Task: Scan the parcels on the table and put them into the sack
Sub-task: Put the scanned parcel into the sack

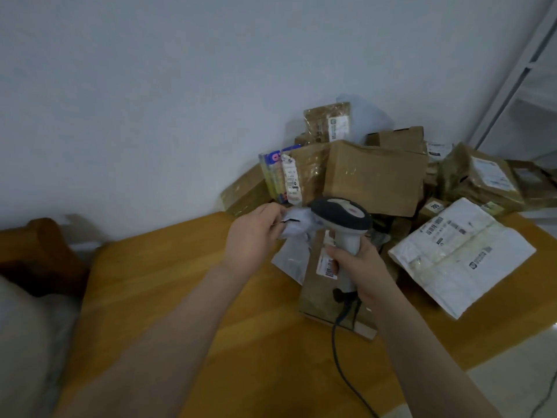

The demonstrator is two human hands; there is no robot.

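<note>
My left hand (251, 236) pinches a small crumpled white parcel bag (297, 226) and holds it up above the wooden table (168, 291). My right hand (358, 267) grips the handle of a grey and white barcode scanner (342, 218), whose head sits right beside the white bag. Below the scanner a flat brown cardboard parcel (319, 300) with a barcode label lies on the table. A pile of brown cardboard parcels (373, 176) is stacked against the wall behind. A large white mailer (461, 257) lies to the right.
The scanner's black cable (339, 351) runs down across the table toward its front edge. A dark wooden chair back (42, 254) stands at the left, with pale fabric (21, 342) below it. A colourful packet (275, 173) leans on the pile. A metal shelf frame (518, 67) rises at the right.
</note>
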